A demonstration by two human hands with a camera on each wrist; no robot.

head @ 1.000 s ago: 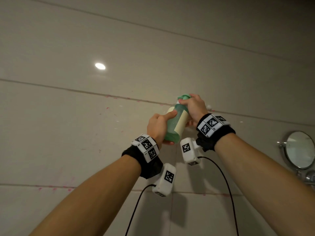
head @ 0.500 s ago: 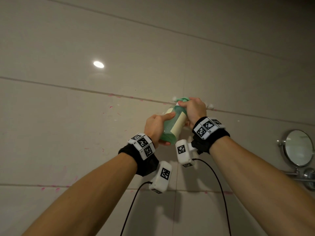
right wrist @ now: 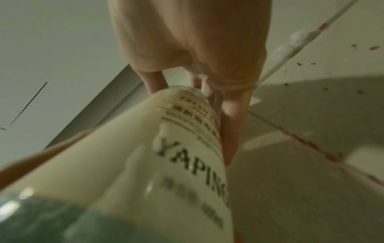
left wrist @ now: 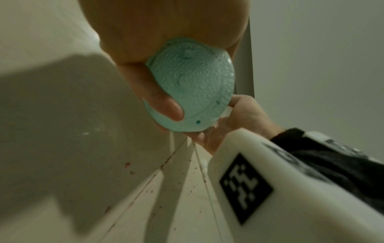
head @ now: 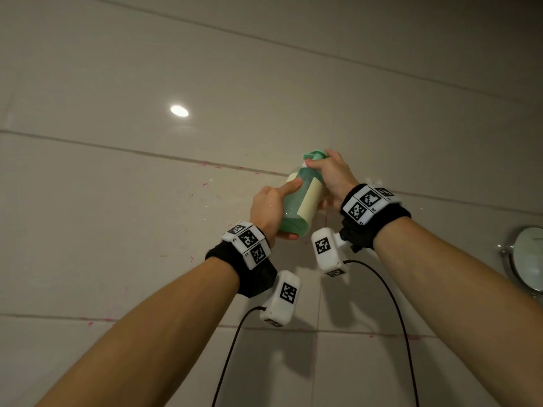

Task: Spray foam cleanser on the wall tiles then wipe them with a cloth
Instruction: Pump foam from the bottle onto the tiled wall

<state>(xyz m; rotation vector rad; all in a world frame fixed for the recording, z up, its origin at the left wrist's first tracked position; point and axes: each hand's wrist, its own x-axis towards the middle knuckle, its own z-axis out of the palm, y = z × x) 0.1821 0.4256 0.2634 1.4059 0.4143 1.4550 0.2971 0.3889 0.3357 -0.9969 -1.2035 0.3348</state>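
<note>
wall tiles (head: 117, 215) close ahead, mirror (head: 529, 257) far right

Bottle (head: 299, 198) held before the wall tiles (head: 117, 201), left hand (head: 269, 211) low, right hand (head: 333, 174) atop

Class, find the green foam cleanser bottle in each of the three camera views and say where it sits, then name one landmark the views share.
Head: green bottle at centre, slightly right, gripped low by the left hand and at its pump top by the right hand.
Left wrist: its dimpled base sits above centre.
Right wrist: its cream label fills the lower left.
Shared landmark: the red-speckled grout line.
</note>
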